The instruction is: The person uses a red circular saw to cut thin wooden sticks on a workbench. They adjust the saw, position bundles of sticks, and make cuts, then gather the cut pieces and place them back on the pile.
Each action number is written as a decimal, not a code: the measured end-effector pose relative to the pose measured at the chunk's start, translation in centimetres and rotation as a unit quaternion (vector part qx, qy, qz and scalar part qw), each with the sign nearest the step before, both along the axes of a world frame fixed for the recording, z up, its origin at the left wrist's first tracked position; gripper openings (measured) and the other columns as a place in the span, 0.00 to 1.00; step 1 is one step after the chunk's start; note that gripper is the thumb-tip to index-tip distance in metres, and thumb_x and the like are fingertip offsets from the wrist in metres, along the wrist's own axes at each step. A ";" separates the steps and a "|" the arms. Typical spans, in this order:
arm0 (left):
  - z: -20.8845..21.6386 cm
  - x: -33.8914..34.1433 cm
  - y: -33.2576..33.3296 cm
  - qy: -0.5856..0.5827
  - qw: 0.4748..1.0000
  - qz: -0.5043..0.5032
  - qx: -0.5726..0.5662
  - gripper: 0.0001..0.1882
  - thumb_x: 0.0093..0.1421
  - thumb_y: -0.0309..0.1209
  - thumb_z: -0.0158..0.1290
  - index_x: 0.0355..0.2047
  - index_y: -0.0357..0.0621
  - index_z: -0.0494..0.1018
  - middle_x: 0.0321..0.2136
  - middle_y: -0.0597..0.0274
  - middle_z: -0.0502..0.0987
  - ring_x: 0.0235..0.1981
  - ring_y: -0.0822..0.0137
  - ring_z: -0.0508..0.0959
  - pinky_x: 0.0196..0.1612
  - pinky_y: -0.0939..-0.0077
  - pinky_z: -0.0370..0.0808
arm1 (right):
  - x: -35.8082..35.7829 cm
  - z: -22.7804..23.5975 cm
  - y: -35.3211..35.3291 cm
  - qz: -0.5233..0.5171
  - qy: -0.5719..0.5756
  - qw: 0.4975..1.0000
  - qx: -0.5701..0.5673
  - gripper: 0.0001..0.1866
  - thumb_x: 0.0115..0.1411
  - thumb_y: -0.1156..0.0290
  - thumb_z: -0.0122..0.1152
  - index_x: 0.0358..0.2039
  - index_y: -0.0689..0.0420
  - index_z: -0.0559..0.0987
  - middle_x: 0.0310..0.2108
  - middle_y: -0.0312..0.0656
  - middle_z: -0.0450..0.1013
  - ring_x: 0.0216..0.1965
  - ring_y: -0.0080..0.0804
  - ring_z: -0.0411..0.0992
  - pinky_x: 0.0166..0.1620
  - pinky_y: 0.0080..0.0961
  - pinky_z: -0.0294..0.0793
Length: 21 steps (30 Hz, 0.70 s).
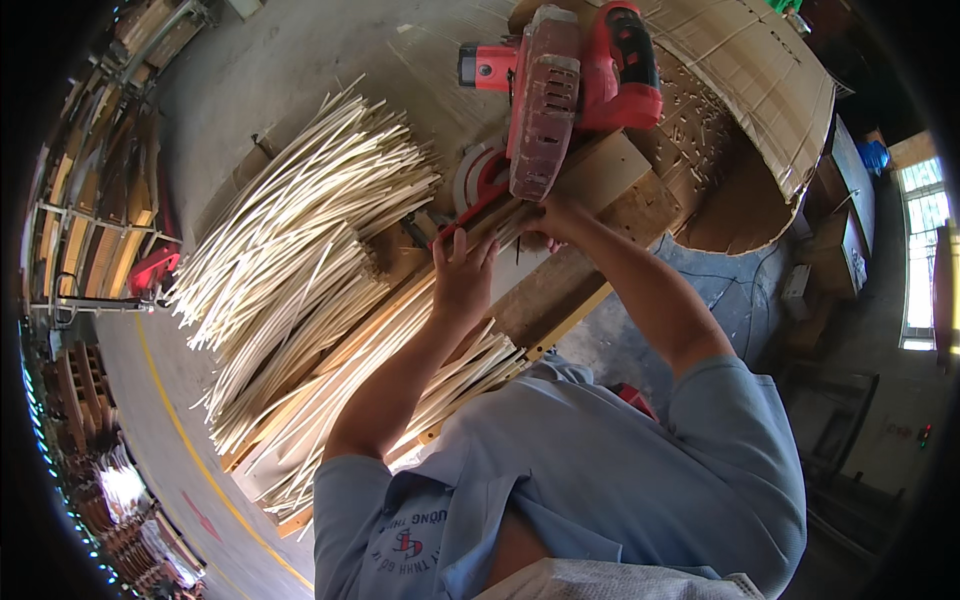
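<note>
Pressing thin, light, springy cane strips (505, 225) flat beside the red saw (560, 90): my left hand (462, 275) lies open, my right hand (555, 215) pinches them.

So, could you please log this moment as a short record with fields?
Setting: workshop with a concrete floor
Tool: red mitre saw on a wooden bench
Left hand: pressing pale strips flat near the blade
Right hand: on the strips under the saw head
Stock: large heap of pale thin strips to the person's left
Behind saw: cardboard sheet
</note>
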State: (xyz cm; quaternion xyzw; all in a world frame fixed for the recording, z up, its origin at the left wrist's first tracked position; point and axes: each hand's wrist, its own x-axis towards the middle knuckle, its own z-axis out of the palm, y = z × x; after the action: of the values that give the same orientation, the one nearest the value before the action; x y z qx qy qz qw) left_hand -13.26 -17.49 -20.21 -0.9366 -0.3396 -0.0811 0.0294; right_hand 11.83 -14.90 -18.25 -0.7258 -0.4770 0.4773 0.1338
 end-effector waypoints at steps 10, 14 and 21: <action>-0.1 -0.2 0.0 -0.014 1.000 -0.009 0.002 0.27 0.64 0.30 0.52 0.65 0.47 0.72 0.68 0.66 0.66 0.67 0.43 0.61 0.67 0.29 0.55 | 0.0 0.3 -0.2 0.020 -0.018 1.000 -0.016 0.21 0.65 0.54 0.70 0.37 0.64 0.84 0.20 0.47 0.80 0.19 0.34 0.81 0.23 0.32 0.80; -0.2 -0.3 0.0 -0.001 1.000 -0.010 0.005 0.28 0.64 0.31 0.52 0.65 0.47 0.71 0.70 0.68 0.63 0.68 0.43 0.60 0.67 0.28 0.56 | -0.3 0.8 -0.2 0.017 -0.023 0.999 -0.019 0.19 0.64 0.55 0.70 0.37 0.62 0.85 0.19 0.46 0.79 0.18 0.33 0.80 0.23 0.31 0.80; -0.4 -0.3 0.1 -0.001 1.000 -0.014 -0.001 0.29 0.63 0.31 0.52 0.66 0.51 0.71 0.72 0.69 0.61 0.68 0.43 0.60 0.66 0.26 0.55 | -0.2 0.7 -0.3 0.016 -0.003 1.000 -0.014 0.19 0.64 0.55 0.71 0.38 0.61 0.85 0.17 0.43 0.77 0.17 0.32 0.79 0.22 0.31 0.81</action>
State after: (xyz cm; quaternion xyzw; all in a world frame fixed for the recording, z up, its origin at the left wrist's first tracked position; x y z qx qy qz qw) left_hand -13.60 -17.39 -20.57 -0.9410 -0.3270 -0.0823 0.0268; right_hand 11.64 -15.22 -17.60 -0.7213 -0.4823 0.4838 0.1144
